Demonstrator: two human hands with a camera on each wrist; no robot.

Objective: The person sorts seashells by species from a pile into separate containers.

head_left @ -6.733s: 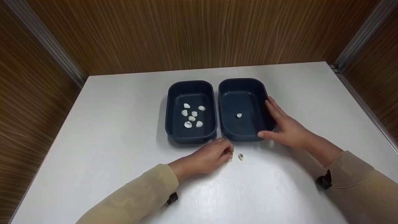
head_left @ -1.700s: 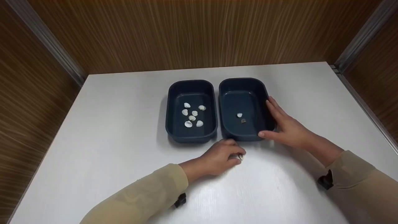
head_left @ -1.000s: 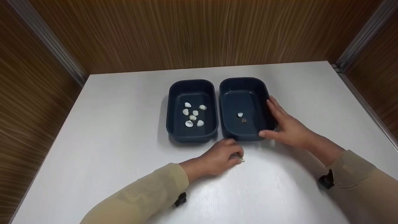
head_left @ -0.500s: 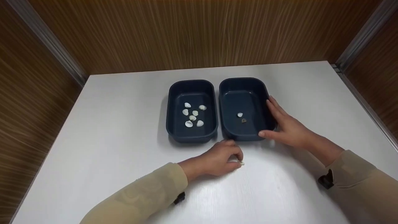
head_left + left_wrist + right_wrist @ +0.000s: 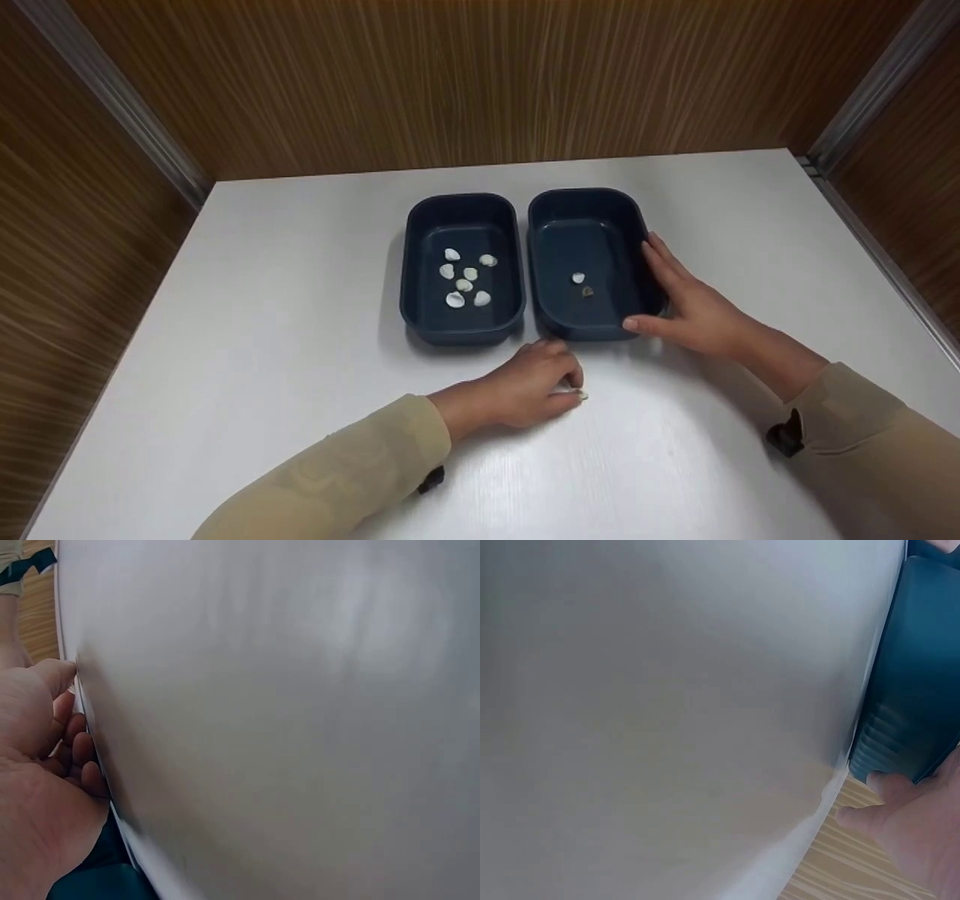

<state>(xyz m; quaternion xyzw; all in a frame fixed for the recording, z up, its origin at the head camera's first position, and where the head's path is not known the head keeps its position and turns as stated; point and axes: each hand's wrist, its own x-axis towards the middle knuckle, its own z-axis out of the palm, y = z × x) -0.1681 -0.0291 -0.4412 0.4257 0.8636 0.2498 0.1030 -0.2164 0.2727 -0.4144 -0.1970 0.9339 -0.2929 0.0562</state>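
Note:
In the head view my left hand (image 5: 529, 386) is low over the table in front of the two containers, its fingers curled. Between its thumb and forefinger it pinches a small pale seashell (image 5: 582, 394), partly hidden by the fingers. My right hand (image 5: 697, 311) rests against the right dark blue container (image 5: 589, 331), straight fingers along its right side and thumb at its front corner. Inside that container lie a small white shell (image 5: 578, 278) and a brownish one (image 5: 587, 292). The left container (image 5: 461, 337) has several white shells (image 5: 455, 300) on its floor.
The containers stand side by side with a narrow gap on a white table (image 5: 262, 315). Behind it rises a brown wood-grain panel (image 5: 480, 82), with similar panels at both sides.
Since the oldest frame, a brownish shell has appeared in the right container, and the left hand has taken the shell lying on the table. Lately its fingers shifted slightly nearer; the right hand stayed.

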